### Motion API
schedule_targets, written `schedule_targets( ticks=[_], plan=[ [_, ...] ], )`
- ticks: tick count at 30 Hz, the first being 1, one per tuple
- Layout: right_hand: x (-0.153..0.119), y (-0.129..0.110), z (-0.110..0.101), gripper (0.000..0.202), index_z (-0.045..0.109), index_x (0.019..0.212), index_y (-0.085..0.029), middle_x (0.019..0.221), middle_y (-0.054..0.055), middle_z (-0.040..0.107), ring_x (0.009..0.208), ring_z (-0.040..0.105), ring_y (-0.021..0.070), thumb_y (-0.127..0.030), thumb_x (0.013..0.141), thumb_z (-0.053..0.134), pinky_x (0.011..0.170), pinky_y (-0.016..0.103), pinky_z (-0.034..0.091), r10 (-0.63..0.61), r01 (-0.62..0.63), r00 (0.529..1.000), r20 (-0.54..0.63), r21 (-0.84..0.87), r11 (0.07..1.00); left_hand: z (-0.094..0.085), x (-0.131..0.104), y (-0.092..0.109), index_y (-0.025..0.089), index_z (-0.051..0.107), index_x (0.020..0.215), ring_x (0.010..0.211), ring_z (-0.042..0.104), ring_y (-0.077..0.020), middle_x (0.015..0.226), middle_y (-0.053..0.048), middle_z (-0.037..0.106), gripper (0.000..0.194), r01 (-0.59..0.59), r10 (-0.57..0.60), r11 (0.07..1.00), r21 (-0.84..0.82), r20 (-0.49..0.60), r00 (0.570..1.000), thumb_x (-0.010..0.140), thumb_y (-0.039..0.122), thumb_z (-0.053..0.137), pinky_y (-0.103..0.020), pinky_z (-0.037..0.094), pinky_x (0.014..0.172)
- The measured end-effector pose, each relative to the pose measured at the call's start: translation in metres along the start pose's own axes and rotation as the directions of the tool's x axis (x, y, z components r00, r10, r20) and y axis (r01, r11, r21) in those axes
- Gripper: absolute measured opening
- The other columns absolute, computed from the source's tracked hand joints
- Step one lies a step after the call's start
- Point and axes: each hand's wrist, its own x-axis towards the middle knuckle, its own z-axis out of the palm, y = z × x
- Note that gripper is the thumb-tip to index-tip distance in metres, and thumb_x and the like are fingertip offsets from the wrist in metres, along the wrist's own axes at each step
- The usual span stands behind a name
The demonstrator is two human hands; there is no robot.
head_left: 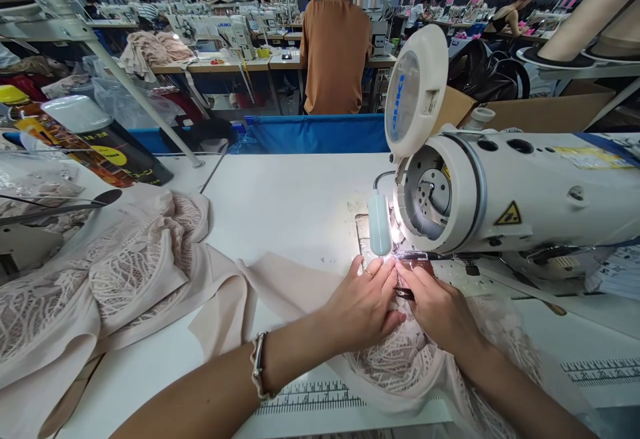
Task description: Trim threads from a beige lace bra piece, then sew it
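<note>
My left hand (365, 306) lies on the lace garment (395, 362), just in front of the sewing machine (540, 189). Its fingers are narrowly spaced, with the tips at the lit spot beside the pale green lamp (380, 224); I cannot tell whether they pinch the cloth or only press it. My right hand (445, 312) comes in from the other side, its fingers close together and their tips nearly meeting those of my left. A dark metal tool (404, 292) shows between my hands, but I cannot tell whether I grip it.

The garment spreads below my hands and under my right forearm, over a printed ruler (310, 398) on the white surface (295, 192). A plain beige strip (300, 286) runs from it to the left, towards a heap of lace pieces (135, 272). The machine's round cover (417, 89) stands open. A black spray can (107, 139) leans at the far left. Beyond the blue cloth (320, 134), a person in a brown shirt (336, 56) faces away from me.
</note>
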Motion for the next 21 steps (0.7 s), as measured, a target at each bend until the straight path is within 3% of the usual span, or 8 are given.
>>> schedule_targets(
  ticks=[9,16,18,21],
  plan=[
    [0.006,-0.001,-0.004,0.045,0.072,0.113,-0.011,0.077,0.005,0.069,0.057,0.064,0.0147,-0.001,0.09,0.035,0.052,0.026,0.048,0.018,-0.018,1.0,0.007,-0.026,0.999,0.0,-0.001,0.001,0.003,0.043,0.146,0.137,0.045,-0.0312,0.151,-0.019,0.05,0.064,0.0,0.002,0.991,0.135,-0.013,1.0,0.105,0.052,0.034,-0.053,0.027,0.113],
    [0.01,-0.001,-0.005,0.043,0.068,0.116,-0.011,0.082,0.007,0.072,0.064,0.069,0.0166,-0.002,0.091,0.034,0.057,0.025,0.051,0.008,-0.008,1.0,-0.005,0.021,1.0,0.001,0.001,-0.001,0.004,0.048,0.142,0.133,0.049,-0.0328,0.147,-0.02,0.053,0.064,0.016,-0.004,0.983,0.181,-0.067,0.998,0.105,0.054,0.034,-0.052,0.033,0.111],
    [0.011,0.0,-0.005,0.038,0.067,0.111,-0.012,0.081,0.007,0.073,0.065,0.07,0.0188,-0.004,0.09,0.037,0.056,0.027,0.051,0.047,-0.047,0.999,0.005,0.054,0.997,0.001,0.001,0.0,0.002,0.053,0.136,0.13,0.052,-0.0334,0.142,-0.02,0.058,0.061,-0.021,0.042,0.975,0.221,-0.09,0.995,0.106,0.051,0.034,-0.049,0.035,0.11],
    [0.009,0.005,-0.008,0.027,0.063,0.101,-0.015,0.069,0.003,0.069,0.051,0.064,0.0184,-0.008,0.086,0.042,0.045,0.028,0.045,0.139,-0.151,0.986,0.097,0.13,0.98,0.0,0.0,0.005,0.0,0.06,0.128,0.124,0.058,-0.0316,0.129,-0.02,0.065,0.044,-0.158,0.183,0.947,0.279,-0.063,0.981,0.107,0.03,0.035,-0.044,0.038,0.109]
  ],
)
